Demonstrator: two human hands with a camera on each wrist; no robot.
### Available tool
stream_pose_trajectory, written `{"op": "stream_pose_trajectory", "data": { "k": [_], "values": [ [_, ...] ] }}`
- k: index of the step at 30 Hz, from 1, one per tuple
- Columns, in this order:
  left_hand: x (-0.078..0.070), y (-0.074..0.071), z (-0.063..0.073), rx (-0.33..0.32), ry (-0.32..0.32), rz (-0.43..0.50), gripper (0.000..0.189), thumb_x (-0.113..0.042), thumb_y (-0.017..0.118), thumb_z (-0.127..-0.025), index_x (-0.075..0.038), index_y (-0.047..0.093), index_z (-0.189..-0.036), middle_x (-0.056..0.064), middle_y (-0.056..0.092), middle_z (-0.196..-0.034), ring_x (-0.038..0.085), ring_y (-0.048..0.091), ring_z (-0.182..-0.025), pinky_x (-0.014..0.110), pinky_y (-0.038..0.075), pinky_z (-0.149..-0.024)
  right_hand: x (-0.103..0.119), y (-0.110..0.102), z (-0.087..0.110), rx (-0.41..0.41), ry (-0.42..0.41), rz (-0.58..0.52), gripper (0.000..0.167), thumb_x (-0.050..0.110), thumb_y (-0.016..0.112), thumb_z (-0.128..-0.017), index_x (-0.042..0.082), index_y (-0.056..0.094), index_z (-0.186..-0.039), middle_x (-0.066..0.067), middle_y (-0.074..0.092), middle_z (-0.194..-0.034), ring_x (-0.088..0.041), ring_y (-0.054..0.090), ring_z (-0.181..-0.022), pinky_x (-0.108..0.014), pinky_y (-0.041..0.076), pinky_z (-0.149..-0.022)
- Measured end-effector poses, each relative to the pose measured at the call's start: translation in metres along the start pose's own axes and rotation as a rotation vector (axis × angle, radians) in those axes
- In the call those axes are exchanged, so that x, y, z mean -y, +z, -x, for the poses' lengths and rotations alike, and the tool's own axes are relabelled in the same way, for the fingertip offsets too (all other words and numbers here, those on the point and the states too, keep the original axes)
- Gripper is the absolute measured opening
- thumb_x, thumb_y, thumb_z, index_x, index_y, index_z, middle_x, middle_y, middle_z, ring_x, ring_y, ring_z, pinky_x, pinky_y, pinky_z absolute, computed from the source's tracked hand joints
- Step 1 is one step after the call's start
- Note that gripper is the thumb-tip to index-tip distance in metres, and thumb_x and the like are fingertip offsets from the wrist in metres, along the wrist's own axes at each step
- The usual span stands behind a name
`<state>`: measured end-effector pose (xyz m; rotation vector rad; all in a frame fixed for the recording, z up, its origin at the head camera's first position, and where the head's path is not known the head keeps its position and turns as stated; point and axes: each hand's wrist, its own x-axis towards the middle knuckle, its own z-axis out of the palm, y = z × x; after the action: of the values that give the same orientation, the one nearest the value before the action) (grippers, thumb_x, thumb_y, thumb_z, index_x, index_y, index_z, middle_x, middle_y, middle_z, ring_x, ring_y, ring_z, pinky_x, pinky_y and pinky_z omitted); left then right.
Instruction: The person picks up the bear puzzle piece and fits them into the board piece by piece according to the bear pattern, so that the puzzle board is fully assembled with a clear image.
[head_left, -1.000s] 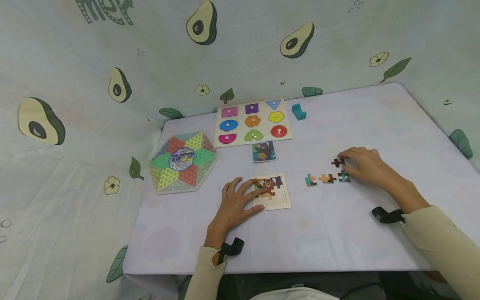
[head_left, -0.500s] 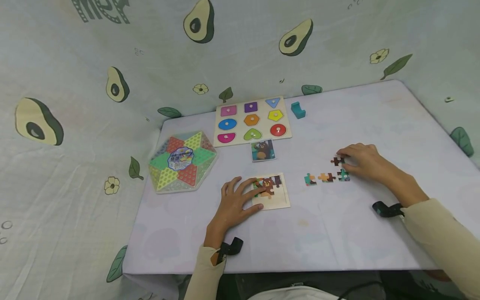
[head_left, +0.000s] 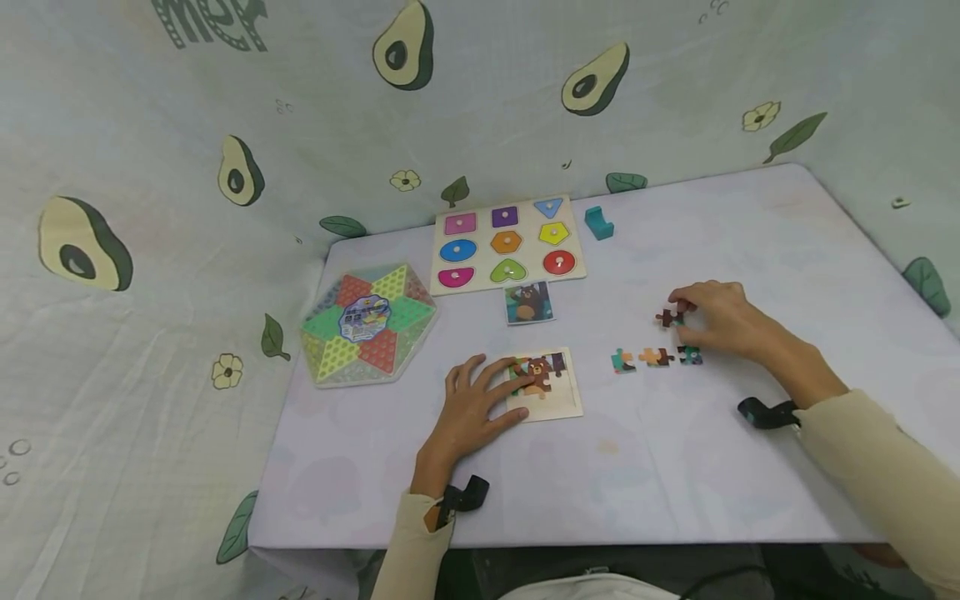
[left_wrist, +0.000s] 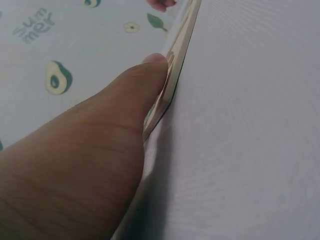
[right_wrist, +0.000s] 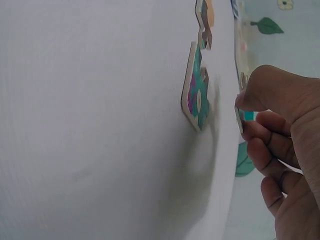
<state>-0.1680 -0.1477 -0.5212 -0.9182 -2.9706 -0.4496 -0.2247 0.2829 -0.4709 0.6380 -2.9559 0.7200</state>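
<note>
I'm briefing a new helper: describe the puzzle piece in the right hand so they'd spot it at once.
On the white table, find the right hand. Past a row of three loose pieces is the dark brown piece, the only one pinched by that hand.

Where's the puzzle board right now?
In the head view, the puzzle board is just right of centre, below the bear card, its left side under the left hand.

A pale grey-green fabric backdrop (head_left: 315, 92) printed with halved avocados (head_left: 405, 46), green leaves (head_left: 797, 137) and small cream flowers (head_left: 761, 117) rises behind a broad table (head_left: 637, 492) covered in whitish cloth, under soft, even light.
</note>
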Motion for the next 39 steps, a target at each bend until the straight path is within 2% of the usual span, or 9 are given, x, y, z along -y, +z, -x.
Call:
{"op": "stream_pose_trajectory", "data": {
  "k": [6,12,20,30,33,39],
  "values": [
    [0.001,0.001,0.000,-0.021,0.016,-0.002,0.054,-0.066,0.047,-0.095,-0.046,0.050,-0.145,-0.007,0.033,-0.159,0.033,0.019,-0.146,0.060,0.015,-0.111,0.013,0.002,0.001,-0.012,-0.036,-0.001,0.040,0.005,0.077,-0.078,-0.003,0.065,-0.115,-0.005,0.064,-0.096,-0.028,0.056,-0.094,-0.055,0.029,-0.087],
    [0.002,0.001,0.001,-0.013,0.007,0.003,0.054,-0.065,0.049,-0.095,-0.046,0.049,-0.146,-0.007,0.033,-0.159,0.033,0.019,-0.147,0.060,0.014,-0.111,0.023,0.007,0.001,-0.023,-0.103,0.000,0.041,0.005,0.078,-0.078,-0.002,0.064,-0.116,-0.005,0.064,-0.097,-0.026,0.055,-0.094,-0.052,0.029,-0.085],
    [0.002,0.001,0.001,-0.012,0.007,-0.002,0.053,-0.065,0.048,-0.096,-0.047,0.048,-0.146,-0.007,0.033,-0.159,0.033,0.019,-0.147,0.060,0.013,-0.112,0.039,0.016,0.000,-0.003,-0.130,-0.017,0.041,0.009,0.081,-0.078,0.000,0.066,-0.115,-0.004,0.064,-0.097,-0.022,0.055,-0.094,-0.049,0.030,-0.086],
    [0.002,0.001,0.002,-0.016,-0.002,-0.007,0.053,-0.065,0.047,-0.096,-0.047,0.048,-0.146,-0.008,0.034,-0.159,0.032,0.019,-0.146,0.060,0.014,-0.111,0.059,0.023,-0.004,-0.016,-0.194,-0.019,0.037,0.004,0.075,-0.078,0.000,0.068,-0.114,-0.003,0.067,-0.097,-0.020,0.057,-0.092,-0.046,0.033,-0.085],
    [0.002,0.002,0.002,-0.018,-0.006,-0.007,0.053,-0.066,0.047,-0.096,-0.047,0.048,-0.146,-0.008,0.034,-0.158,0.032,0.019,-0.146,0.060,0.014,-0.111,0.062,0.025,-0.004,-0.012,-0.195,-0.026,0.036,0.002,0.072,-0.077,0.001,0.069,-0.114,-0.003,0.067,-0.099,-0.019,0.057,-0.092,-0.045,0.033,-0.085],
    [0.002,0.002,0.000,-0.019,0.008,-0.003,0.053,-0.066,0.047,-0.096,-0.047,0.048,-0.146,-0.007,0.034,-0.159,0.032,0.020,-0.146,0.060,0.014,-0.111,0.067,0.030,-0.005,0.001,-0.183,-0.044,0.038,0.004,0.075,-0.077,0.002,0.069,-0.113,-0.003,0.068,-0.100,-0.020,0.057,-0.095,-0.046,0.033,-0.086]
  ]
}}
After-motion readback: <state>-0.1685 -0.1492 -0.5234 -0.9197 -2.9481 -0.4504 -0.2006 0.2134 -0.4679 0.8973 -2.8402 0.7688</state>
